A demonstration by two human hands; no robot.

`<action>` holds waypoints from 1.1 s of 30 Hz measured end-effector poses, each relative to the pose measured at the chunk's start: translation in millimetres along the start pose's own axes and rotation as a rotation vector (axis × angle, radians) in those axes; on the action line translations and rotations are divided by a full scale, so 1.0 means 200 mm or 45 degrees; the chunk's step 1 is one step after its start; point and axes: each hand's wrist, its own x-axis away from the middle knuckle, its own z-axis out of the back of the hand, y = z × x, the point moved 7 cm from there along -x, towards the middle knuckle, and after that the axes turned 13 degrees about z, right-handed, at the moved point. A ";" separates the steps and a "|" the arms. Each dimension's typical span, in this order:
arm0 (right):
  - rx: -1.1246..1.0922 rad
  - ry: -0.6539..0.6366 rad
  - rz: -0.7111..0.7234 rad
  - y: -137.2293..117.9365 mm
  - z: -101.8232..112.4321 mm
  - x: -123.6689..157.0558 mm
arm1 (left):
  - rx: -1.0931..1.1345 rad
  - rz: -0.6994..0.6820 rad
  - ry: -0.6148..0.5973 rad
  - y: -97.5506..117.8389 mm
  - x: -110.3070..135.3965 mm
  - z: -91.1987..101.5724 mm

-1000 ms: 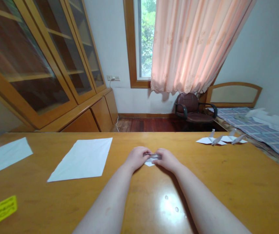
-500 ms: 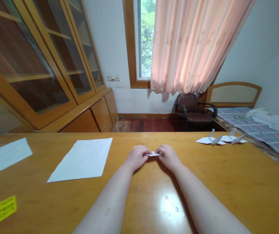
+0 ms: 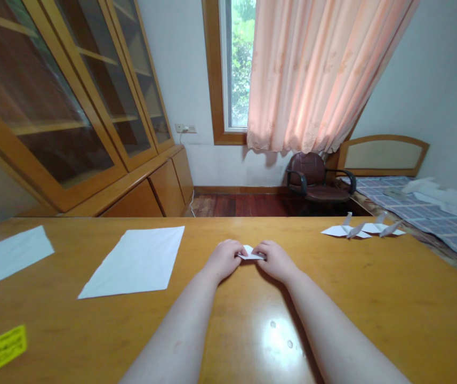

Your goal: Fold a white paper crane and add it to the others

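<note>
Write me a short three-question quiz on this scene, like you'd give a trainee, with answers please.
1. Multiple choice: what do the left hand and right hand both hold?
A) a pen
B) a small folded white paper
C) a cup

2. True or false: the white sheet nearest the left hand lies on the table.

3. Fill in the blank: the folded paper figures stand toward the table's far ____ corner, as the person sees it.

Key: 1. B; 2. true; 3. right
</note>
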 end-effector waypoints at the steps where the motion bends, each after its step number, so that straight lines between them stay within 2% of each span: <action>1: -0.008 -0.014 0.014 -0.01 0.00 0.00 | -0.002 0.009 -0.001 0.00 0.00 0.00; 6: -0.047 -0.070 0.054 -0.05 0.01 0.00 | 0.008 0.001 -0.008 -0.01 0.00 -0.01; 13: -0.060 -0.080 0.047 -0.02 -0.02 -0.01 | 0.017 0.004 -0.057 0.01 0.01 -0.02; 22: 0.055 -0.084 0.003 0.02 -0.03 -0.01 | 0.094 0.003 -0.214 0.05 0.03 -0.03; 24: 0.053 -0.087 0.003 0.03 -0.03 -0.01 | 0.060 0.018 -0.188 0.03 0.02 -0.03; 29: 0.037 -0.096 0.000 0.03 -0.04 0.00 | -0.091 0.183 0.048 -0.07 -0.01 0.00; 33: 0.019 -0.102 -0.006 0.03 -0.03 0.00 | -0.143 0.288 0.071 -0.12 -0.02 -0.01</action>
